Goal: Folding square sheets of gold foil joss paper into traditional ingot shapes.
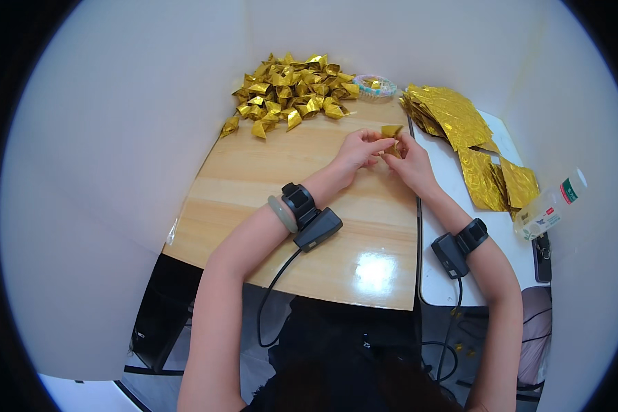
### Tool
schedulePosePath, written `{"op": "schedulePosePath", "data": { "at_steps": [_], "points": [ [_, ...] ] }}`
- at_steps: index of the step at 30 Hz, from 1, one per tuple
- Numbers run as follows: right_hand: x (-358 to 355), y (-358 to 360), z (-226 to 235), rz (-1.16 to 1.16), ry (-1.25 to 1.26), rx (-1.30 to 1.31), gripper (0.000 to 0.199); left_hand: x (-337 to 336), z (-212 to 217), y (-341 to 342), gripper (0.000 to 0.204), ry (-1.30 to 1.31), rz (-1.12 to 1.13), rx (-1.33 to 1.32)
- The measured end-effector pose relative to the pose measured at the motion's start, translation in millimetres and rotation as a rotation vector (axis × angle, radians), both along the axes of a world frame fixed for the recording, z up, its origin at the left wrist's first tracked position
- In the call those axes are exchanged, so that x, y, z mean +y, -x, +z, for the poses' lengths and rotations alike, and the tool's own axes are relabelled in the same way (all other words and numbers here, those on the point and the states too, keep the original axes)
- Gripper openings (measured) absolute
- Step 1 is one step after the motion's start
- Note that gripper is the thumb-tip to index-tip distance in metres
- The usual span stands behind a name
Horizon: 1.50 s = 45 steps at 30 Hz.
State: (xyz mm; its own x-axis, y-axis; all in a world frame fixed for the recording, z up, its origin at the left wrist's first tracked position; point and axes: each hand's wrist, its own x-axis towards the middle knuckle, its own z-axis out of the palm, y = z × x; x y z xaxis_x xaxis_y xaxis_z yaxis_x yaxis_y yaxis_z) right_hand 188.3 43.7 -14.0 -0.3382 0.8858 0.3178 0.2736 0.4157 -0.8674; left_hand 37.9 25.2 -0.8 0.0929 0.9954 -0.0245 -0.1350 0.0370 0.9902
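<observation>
Between my fingertips is a small piece of folded gold foil paper [391, 130], held a little above the wooden table near its right edge. My left hand [360, 150] pinches it from the left, and my right hand [410, 163] grips it from the right. The fingers cover most of its lower part. Beyond my hands, a heap of folded gold paper ingots [288, 89] lies at the back left of the table. A stack of flat gold foil sheets [453, 113] rests to the right of my right hand, with more loose sheets [484, 178] nearer me.
A round pastel basket [375, 88] stands beside the heap. The wooden table [288, 151] meets a white table [439, 275] on the right, which bears a clear bottle [546, 209] and a dark phone [542, 259]. Cables hang from black wrist devices [316, 226]. Pale walls enclose the tables.
</observation>
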Motion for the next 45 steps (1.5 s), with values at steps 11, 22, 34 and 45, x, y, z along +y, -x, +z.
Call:
{"op": "schedulePosePath", "data": {
  "at_steps": [11,22,34,45],
  "points": [
    [-7,-2,7,0.53,0.539,0.53,0.044,4,-13,31,0.014,-0.059,-0.09,-0.289],
    [-3,-4,3,0.594,0.712,0.712,0.022,3,-13,29,0.014,-0.029,-0.185,-0.264],
    [-5,-1,3,0.565,0.771,0.775,0.023,-3,-7,26,0.023,0.003,-0.291,-0.315],
    [-3,-7,3,0.534,0.924,0.834,0.019,-4,-8,26,0.023,-0.007,-0.39,-0.271]
  ]
}}
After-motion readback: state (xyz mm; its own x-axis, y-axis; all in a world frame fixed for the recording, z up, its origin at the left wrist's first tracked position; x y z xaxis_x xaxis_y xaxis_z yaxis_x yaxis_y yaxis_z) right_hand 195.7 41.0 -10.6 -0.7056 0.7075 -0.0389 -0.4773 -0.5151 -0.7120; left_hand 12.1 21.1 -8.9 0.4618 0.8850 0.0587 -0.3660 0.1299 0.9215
